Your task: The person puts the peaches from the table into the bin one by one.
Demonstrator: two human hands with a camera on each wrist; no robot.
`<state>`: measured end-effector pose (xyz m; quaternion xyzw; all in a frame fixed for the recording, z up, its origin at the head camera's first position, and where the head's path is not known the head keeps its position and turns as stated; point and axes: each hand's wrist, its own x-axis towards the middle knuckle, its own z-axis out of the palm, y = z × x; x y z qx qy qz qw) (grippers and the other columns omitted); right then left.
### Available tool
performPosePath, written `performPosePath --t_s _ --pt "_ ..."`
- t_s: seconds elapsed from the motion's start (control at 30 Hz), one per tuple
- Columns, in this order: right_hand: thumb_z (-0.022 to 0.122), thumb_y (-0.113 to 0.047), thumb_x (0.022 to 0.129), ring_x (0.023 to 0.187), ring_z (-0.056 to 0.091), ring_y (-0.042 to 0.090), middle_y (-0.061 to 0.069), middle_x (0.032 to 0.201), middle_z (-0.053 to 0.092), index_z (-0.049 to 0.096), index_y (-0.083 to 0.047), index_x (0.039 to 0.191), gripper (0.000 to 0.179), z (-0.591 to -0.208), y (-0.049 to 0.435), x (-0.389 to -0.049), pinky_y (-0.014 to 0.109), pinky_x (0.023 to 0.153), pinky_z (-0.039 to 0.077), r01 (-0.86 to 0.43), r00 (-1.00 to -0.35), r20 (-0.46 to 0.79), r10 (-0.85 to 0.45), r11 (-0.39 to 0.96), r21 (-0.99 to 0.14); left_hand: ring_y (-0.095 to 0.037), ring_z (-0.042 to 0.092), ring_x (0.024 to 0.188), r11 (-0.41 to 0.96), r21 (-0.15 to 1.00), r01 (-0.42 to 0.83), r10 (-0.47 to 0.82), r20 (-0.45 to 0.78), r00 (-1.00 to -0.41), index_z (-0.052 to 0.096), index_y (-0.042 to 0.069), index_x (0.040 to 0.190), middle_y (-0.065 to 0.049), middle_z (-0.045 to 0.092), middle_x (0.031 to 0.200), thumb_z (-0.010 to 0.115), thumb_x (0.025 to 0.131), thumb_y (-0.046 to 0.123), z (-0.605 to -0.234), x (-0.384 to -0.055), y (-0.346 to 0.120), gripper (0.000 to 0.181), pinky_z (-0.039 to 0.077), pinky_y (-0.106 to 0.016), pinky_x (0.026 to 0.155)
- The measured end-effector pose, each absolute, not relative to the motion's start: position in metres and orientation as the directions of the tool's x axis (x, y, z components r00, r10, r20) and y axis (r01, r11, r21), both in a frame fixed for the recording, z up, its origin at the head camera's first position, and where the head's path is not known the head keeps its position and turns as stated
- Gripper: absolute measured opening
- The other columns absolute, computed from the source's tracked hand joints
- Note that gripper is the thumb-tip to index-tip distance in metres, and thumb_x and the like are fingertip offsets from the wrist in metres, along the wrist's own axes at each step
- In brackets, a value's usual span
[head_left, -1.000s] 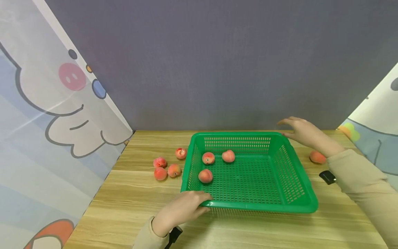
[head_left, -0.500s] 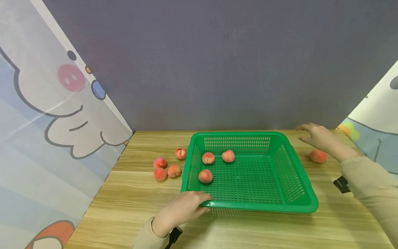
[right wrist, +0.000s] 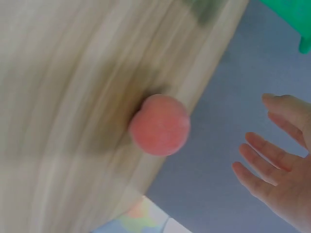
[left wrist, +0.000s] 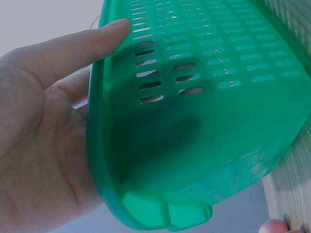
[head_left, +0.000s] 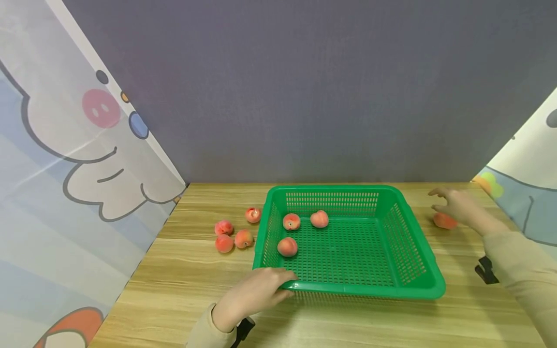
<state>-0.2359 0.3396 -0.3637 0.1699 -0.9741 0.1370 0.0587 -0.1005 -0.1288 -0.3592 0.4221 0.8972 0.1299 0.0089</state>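
My left hand grips the near left rim of a green plastic basket, thumb outside the wall and fingers over the edge, as the left wrist view shows. Three peaches lie in the basket's left half, one of them a peach near the front. To the right of the basket, my right hand hovers over a single peach, partly covering it in the head view. In the right wrist view the fingers are spread with nothing between them, and that pinkish peach rests on the wood apart from them.
Left of the basket, several more peaches sit on the wooden table, among them a peach in a small cluster. A grey wall rises behind the table. Cartoon-printed curtains hang at both sides.
My right hand has left the basket's far right corner, moving right and then down over the lone peach. The left hand keeps its grip on the rim; the basket stays in place.
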Motion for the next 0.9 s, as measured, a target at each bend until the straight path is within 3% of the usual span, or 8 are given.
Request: performPosePath --t_s 0.4,0.7,0.9 --pt "0.062 -0.007 0.078 0.088 0.045 0.056 0.043 0.098 0.047 0.048 0.014 0.107 0.038 -0.382 0.353 -0.234 0.058 0.069 0.040 -0.313 -0.950 0.101 -0.296 0.896 -0.315 0.004 0.047 0.067 0.604 0.247 0.758 0.764 0.092 -0.639 0.059 0.016 0.088 0.011 0.055 0.077 0.066 0.079 0.019 -0.359 -0.101 -0.128 0.011 0.041 -0.012 0.060" --pt "0.066 -0.004 0.073 0.083 0.047 0.054 0.039 0.092 0.050 0.049 0.014 0.102 0.038 -0.394 0.357 -0.236 0.058 0.069 0.039 -0.344 -0.937 0.162 -0.310 0.901 -0.264 0.004 0.046 0.066 0.603 0.245 0.759 0.763 0.100 -0.638 0.060 0.016 0.088 0.011 0.055 0.077 0.066 0.079 0.019 -0.360 -0.101 -0.128 0.012 0.040 -0.012 0.060" --pt "0.064 -0.007 0.076 0.081 0.048 0.051 0.038 0.089 0.049 0.047 0.013 0.104 0.038 -0.398 0.358 -0.236 0.057 0.067 0.040 -0.327 -0.944 0.127 -0.303 0.908 -0.263 0.004 0.046 0.067 0.604 0.246 0.758 0.762 0.103 -0.640 0.060 0.016 0.089 0.011 0.055 0.078 0.066 0.079 0.019 -0.359 -0.100 -0.128 0.012 0.040 -0.012 0.060"
